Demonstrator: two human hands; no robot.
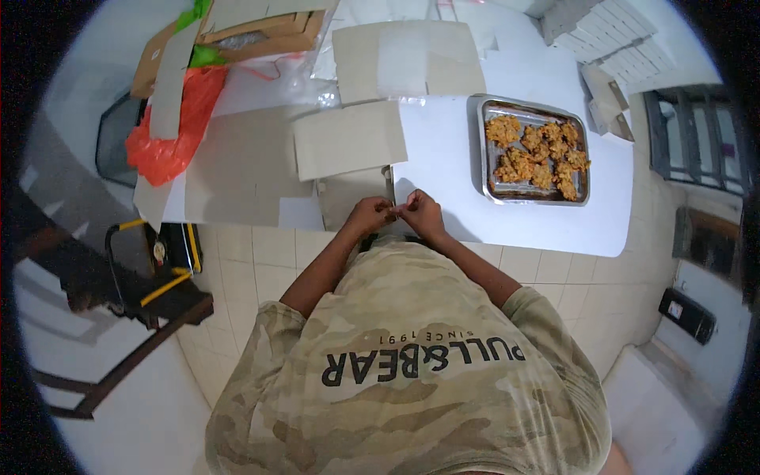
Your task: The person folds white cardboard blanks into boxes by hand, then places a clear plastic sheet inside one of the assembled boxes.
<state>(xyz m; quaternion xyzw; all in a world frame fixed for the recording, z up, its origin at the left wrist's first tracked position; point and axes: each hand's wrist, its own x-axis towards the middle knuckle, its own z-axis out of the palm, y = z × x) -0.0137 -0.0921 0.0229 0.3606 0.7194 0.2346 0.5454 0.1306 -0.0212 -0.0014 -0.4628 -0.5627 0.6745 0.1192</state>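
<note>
My left hand (370, 215) and my right hand (423, 214) meet fingertip to fingertip at the table's front edge. The fingers of both are pinched together, and whatever lies between them is too small to make out. Beneath and just beyond the left hand is a grey-brown cardboard piece (348, 194). Another flat cardboard sheet (349, 142) lies behind it, overlapping it. Off to the right of my hands sits a metal tray (584, 190) holding several golden-brown, lumpy fried clusters (541, 145).
A white table (443, 146) spreads ahead. More cardboard (348, 59) and clear plastic lie at the back. At the far left are a red plastic bag (186, 131) and a brown carton (269, 39). White folded boxes (602, 32) stand back right; a yellow-and-black frame (166, 289) is below left.
</note>
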